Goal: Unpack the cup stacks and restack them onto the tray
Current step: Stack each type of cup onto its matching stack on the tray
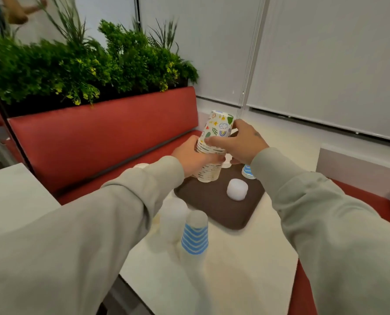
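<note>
Patterned paper cups point(215, 142), stacked upside down, are held at the tray's point(214, 209) far left corner. Left hand point(189, 158) fingers point(217, 158) curl round the stack's lower half; right hand point(242, 142) fingers pinch the top cups, closed on them.

two hands point(190, 156) point(242, 144), one tray point(212, 202), one patterned cup stack point(219, 129), two blue-striped cup stacks point(195, 238) point(248, 172)

No readable text or labels anywhere
</note>
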Demonstrator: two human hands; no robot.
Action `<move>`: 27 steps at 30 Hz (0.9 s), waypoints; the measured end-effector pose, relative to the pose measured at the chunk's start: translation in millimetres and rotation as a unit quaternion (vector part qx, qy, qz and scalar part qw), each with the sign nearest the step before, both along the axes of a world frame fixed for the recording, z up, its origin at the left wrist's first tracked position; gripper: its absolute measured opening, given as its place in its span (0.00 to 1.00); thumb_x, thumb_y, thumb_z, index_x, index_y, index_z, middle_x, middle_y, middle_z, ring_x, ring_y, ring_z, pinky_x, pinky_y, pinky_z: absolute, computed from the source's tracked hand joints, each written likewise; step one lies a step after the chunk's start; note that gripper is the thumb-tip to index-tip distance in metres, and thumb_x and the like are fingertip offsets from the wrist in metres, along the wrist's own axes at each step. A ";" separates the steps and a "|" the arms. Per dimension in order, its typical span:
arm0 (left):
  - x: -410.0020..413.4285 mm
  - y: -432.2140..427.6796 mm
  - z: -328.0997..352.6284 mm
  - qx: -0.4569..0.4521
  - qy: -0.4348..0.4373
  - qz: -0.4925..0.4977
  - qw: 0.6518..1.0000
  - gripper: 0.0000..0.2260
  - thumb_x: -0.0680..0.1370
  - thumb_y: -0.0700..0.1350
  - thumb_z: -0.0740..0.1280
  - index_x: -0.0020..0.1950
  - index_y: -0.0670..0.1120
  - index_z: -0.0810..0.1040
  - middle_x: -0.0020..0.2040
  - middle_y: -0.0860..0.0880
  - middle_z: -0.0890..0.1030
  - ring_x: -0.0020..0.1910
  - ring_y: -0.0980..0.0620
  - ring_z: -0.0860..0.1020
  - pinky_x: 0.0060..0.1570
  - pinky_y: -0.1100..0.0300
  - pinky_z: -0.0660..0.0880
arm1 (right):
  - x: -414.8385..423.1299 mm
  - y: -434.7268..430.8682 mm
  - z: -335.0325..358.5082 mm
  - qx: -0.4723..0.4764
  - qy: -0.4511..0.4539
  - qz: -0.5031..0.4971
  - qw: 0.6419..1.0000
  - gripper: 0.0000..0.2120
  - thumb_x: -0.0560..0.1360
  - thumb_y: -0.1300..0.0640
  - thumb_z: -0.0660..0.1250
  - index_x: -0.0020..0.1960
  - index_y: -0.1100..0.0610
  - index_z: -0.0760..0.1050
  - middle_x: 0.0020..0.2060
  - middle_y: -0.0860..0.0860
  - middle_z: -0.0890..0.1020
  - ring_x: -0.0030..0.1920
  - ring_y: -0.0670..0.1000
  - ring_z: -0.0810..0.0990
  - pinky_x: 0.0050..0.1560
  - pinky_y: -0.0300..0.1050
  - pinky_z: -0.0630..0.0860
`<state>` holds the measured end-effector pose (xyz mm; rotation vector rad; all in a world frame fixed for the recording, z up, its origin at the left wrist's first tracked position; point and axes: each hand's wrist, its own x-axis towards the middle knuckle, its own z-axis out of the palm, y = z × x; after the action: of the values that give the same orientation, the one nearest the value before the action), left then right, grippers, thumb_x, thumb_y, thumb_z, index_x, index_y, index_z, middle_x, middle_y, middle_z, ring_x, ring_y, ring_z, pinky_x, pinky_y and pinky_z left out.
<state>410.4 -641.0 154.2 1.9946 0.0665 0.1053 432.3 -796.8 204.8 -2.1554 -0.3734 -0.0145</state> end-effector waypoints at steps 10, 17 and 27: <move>127.2 109.0 -4.9 0.057 0.010 -0.073 0.996 0.28 0.64 0.57 0.80 0.60 0.54 0.74 0.54 0.55 0.82 0.53 0.54 0.80 0.47 0.55 0.79 | 112.3 100.8 -11.0 0.033 0.066 -0.070 0.995 0.30 0.65 0.46 0.80 0.62 0.50 0.72 0.55 0.49 0.81 0.53 0.52 0.82 0.45 0.51 0.85; 191.9 154.4 -37.7 0.039 0.047 -0.125 0.990 0.27 0.63 0.57 0.81 0.58 0.56 0.75 0.53 0.56 0.83 0.53 0.54 0.82 0.56 0.51 0.79 | 165.9 145.2 -40.4 0.020 0.082 -0.129 0.988 0.27 0.66 0.48 0.78 0.61 0.51 0.72 0.52 0.49 0.81 0.50 0.51 0.82 0.44 0.52 0.85; 231.2 162.0 -77.7 0.029 0.079 -0.174 0.981 0.25 0.65 0.55 0.80 0.57 0.59 0.73 0.54 0.58 0.82 0.53 0.55 0.81 0.54 0.54 0.78 | 203.3 152.0 -81.6 -0.005 0.113 -0.180 0.977 0.29 0.63 0.44 0.79 0.59 0.49 0.71 0.50 0.47 0.81 0.51 0.50 0.82 0.53 0.54 0.83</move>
<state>641.6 -479.0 76.5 2.0399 -0.1868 -0.2789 635.7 -644.9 123.2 -2.1788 0.1496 0.0271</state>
